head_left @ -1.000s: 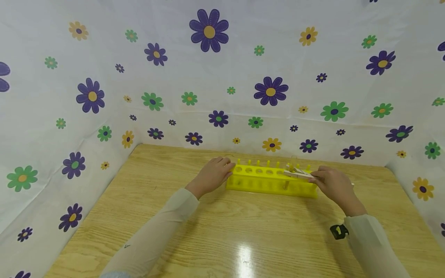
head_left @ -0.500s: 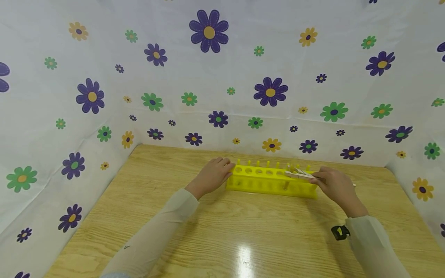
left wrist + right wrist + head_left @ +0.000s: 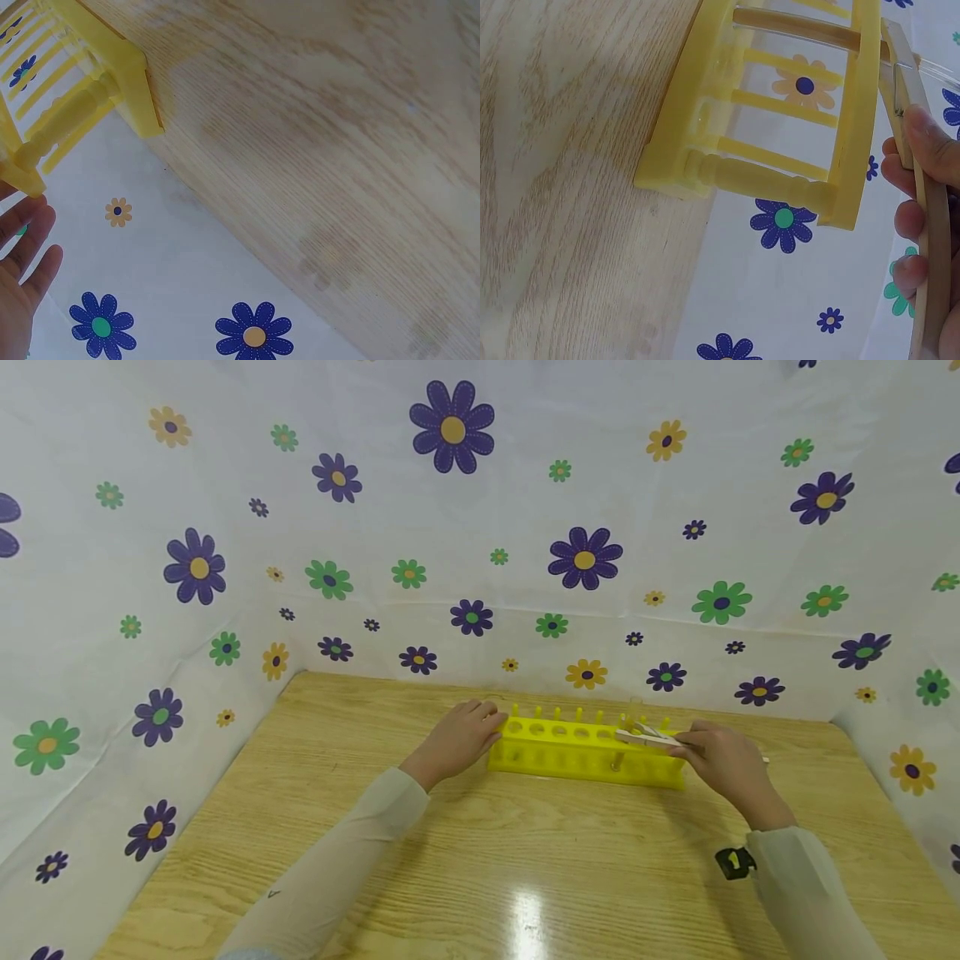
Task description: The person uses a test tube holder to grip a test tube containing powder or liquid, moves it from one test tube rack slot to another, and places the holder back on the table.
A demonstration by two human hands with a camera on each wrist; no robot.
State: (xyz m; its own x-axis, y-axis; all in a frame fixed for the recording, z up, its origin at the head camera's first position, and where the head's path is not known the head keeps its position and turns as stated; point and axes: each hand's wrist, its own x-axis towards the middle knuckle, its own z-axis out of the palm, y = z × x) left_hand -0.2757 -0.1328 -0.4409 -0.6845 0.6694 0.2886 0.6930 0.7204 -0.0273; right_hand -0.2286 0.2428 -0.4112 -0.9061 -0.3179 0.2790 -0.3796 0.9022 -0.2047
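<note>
A yellow test tube rack [image 3: 555,768] stands on the table, with a row of holes and pegs along its top. My left hand [image 3: 457,739] holds its left end at the upper plate; in the left wrist view the fingers [image 3: 26,232] lie at that plate's edge and the thumb is hidden. My right hand [image 3: 727,768] grips a wooden test tube holder [image 3: 647,738] between thumb and fingers. The holder's jaws are around a glass test tube [image 3: 802,26] just above the upper plate. The tube, with yellow-brown contents, stands through a hole right of the rack's middle.
The wood-grain table [image 3: 480,860] extends in front of the rack. Close behind it hangs a white flower-printed cloth [image 3: 420,527], which also lines both sides. A black band with a yellow mark [image 3: 735,862] is at the right sleeve.
My right hand and the test tube holder have shifted very slightly right. The left hand and the rack have stayed in place.
</note>
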